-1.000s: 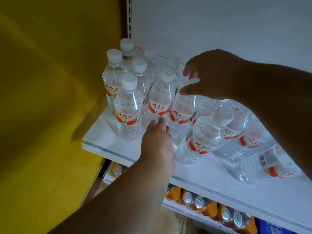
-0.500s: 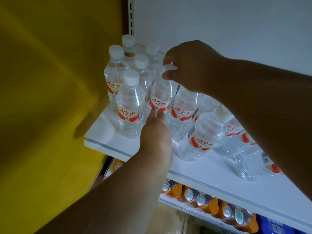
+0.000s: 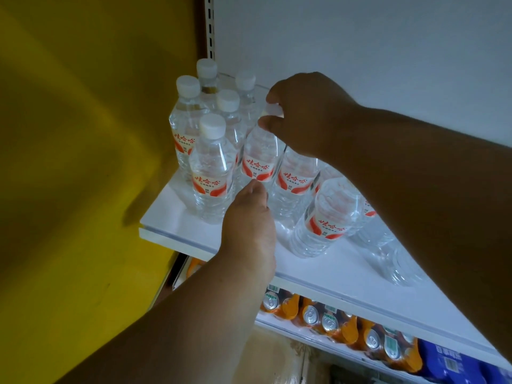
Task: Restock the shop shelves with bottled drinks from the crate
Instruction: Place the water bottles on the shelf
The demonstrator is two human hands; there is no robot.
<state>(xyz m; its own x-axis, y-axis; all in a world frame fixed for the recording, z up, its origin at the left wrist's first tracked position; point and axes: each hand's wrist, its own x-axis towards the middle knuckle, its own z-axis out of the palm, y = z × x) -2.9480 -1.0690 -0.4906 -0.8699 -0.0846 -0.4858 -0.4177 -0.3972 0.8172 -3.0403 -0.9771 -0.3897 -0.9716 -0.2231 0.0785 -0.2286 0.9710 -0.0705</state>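
Bottled water stood clustered at the left end of the white shelf (image 3: 177, 231), hard against the yellow wall (image 3: 69, 162): five capped bottles in a tight group, the front one (image 3: 212, 173) nearest the edge. Just right of them was the bottle you were setting (image 3: 259, 159), and right again a neighbour (image 3: 296, 178), then a leaning bottle (image 3: 327, 217) tipped toward you, with more lying or tilted beyond it under your forearm.

The risk, as I judged it, lay in the crowding. A nudge of the bottle in hand against the upright group could have toppled the front one off the lip, and the leaning bottle looked ready to roll or slide toward the shelf edge if its support shifted. The orange cans (image 3: 313, 314) on the lower shelf sat under that edge.

Your left hand (image 3: 249, 231) reached in low, fingers fairly straight, fingertips touching the lower label of the bottle being set; it clasped nothing. Your right hand (image 3: 302, 117) came from above, thumb and fingers curled and pinching that same bottle at its cap. The crate was not in view.
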